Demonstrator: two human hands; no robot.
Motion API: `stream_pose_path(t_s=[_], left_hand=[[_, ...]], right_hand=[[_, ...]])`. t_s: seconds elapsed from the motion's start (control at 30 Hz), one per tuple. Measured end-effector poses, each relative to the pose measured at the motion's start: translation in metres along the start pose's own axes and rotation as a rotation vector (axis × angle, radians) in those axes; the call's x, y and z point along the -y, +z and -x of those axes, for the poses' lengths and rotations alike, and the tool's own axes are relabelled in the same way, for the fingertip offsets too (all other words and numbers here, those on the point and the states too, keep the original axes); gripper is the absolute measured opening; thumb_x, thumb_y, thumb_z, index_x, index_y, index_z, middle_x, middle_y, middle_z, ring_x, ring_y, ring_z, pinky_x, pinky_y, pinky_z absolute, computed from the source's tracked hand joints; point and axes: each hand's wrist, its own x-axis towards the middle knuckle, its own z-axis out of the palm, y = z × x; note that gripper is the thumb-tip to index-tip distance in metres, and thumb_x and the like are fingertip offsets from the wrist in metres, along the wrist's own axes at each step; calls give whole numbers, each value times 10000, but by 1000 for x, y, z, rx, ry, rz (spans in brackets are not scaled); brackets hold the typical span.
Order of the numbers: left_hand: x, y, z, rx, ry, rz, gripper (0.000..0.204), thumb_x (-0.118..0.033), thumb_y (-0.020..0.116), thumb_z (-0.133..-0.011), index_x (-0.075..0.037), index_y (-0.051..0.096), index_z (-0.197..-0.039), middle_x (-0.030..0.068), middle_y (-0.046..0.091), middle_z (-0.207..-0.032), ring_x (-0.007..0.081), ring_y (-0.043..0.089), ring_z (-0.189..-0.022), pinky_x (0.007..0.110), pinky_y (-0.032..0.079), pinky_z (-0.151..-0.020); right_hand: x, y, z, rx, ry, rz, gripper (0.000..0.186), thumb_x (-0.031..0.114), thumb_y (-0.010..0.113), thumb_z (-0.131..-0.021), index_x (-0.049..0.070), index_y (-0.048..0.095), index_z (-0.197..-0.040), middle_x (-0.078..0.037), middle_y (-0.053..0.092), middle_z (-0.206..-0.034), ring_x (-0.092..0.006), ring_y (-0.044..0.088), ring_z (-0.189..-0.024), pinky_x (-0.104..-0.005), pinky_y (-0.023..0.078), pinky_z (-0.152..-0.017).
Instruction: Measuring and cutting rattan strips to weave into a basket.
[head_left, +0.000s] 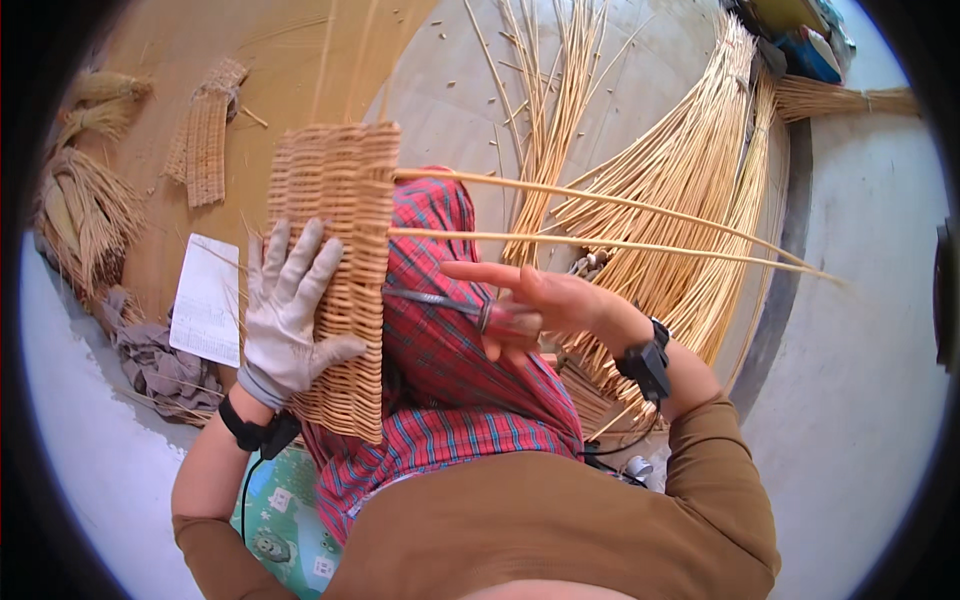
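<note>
At the far left I see bundles of straw (85, 205) lying on the brown floor, and beside them a small woven mat piece (205, 140). Below that lies a white sheet of paper (205, 300) next to a crumpled grey cloth (160, 365).

My left hand (290, 315), in a pale grey work glove, is spread wide and pressed flat against the face of the woven wicker panel (335, 230). The panel stands upright on my lap, over a red plaid cloth (440, 400) draped across my knees. A black band with a cable sits on that wrist.

Two long thin willow rods (600, 220) stick out from the right edge of the panel and run well off to the right, one above the other.

My right hand (545, 305) is bare. Its index finger points left toward the panel, and a slim metal tool (435, 300) lies across the palm and fingers, its tip reaching close to the panel's edge. The hand is partly closed on the tool.

Behind it, a big fan of loose willow rods (690, 190) spreads over the pale floor (860, 350), with another bundle (840, 100) at the upper right.
</note>
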Motion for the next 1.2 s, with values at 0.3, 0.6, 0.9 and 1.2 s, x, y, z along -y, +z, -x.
stream_pose_path(t_s=[0.3, 0.6, 0.9, 1.2], left_hand=[[-8, 19, 15, -87, -64, 44, 1049, -825, 604, -809, -183, 390, -1610, 133, 319, -1683, 474, 210, -1556, 614, 198, -1248], [-2, 27, 15, -125, -92, 73, 1064, -831, 639, -784, -220, 383, -1617, 108, 313, -1691, 474, 205, -1558, 616, 209, -1246], [-5, 27, 13, -140, -76, 75, 1030, -833, 601, -813, -189, 414, -1595, 139, 346, -1667, 484, 225, -1547, 636, 200, -1243], [-16, 22, 12, -193, -70, 46, 976, -768, 668, -809, -151, 491, -1544, 146, 401, -1639, 472, 256, -1539, 606, 215, -1237]], right_hand=[[-120, -279, -39, -811, 274, 986, 638, 286, 738, -938, 5, 528, -1470, -230, 685, -1273, -320, 701, -1087, -388, 554, -939], [-169, -337, -115, -1174, 513, 1399, 453, 278, 787, -802, 32, 684, -1169, -270, 684, -1205, -448, 642, -1149, -497, 534, -990], [-123, -242, -42, -1268, -335, -198, 201, 97, 561, -1060, 64, 619, -1249, -64, 662, -914, -141, 654, -677, -254, 547, -567], [-44, -53, 71, -365, -159, 7, 261, 217, 592, -1076, 53, 586, -1279, -33, 698, -910, -99, 701, -739, -239, 571, -657]])
